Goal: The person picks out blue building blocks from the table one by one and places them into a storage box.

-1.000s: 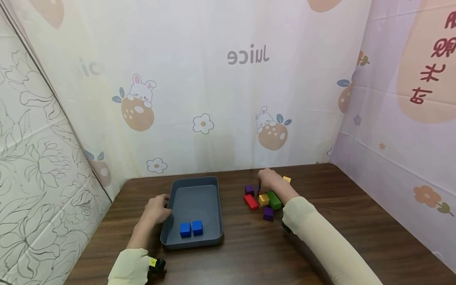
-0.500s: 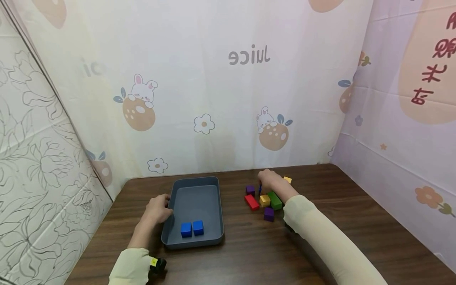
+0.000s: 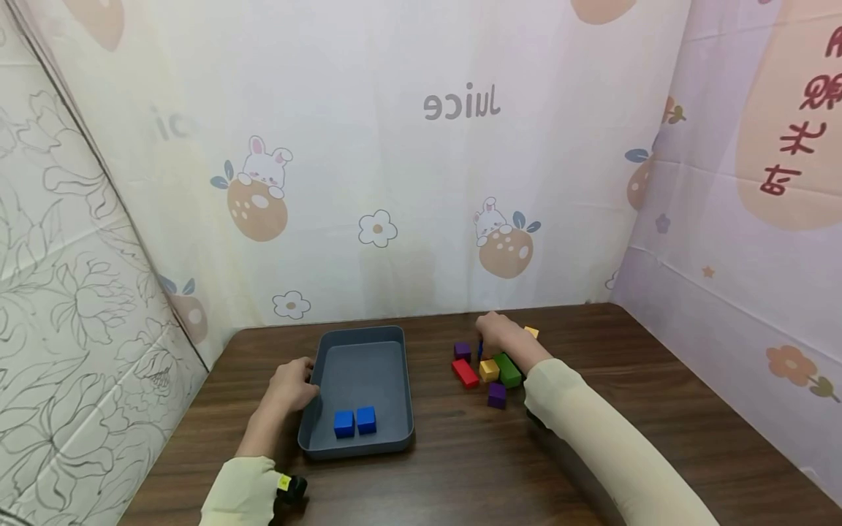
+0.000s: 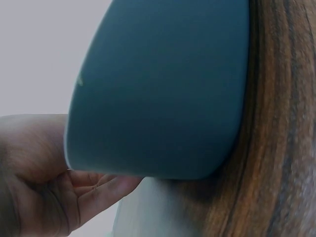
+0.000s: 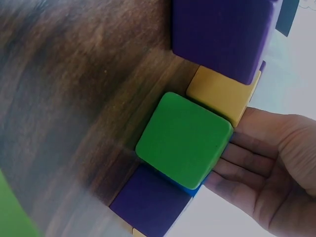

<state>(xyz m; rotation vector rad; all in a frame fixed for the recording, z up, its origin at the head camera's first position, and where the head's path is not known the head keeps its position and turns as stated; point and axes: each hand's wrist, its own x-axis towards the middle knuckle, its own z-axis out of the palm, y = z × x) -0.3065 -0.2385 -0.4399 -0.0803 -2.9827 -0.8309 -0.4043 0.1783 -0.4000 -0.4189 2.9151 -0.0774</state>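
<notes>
A grey rectangular tray (image 3: 362, 376) lies on the table, and my left hand (image 3: 287, 386) holds its left side at the rim. In the left wrist view the tray's wall (image 4: 158, 89) covers part of that hand. Two blue cubes (image 3: 355, 422) sit inside, near the tray's front end. Over the block group on the right, my right hand (image 3: 503, 334) reaches down and pinches a blue block (image 3: 480, 350), mostly hidden by the hand. In the right wrist view a green block (image 5: 185, 140) stands before the fingertips, with blue showing behind it.
Around the right hand lie a red block (image 3: 465, 373), a yellow cube (image 3: 489, 370), purple cubes (image 3: 496, 395) and another yellow block (image 3: 531, 332) beyond the wrist. A patterned curtain (image 3: 395, 168) hangs behind the dark wooden table (image 3: 454, 467).
The scene shifts very slightly in the head view. Both hands stay in place, the left at the tray and the right among the blocks.
</notes>
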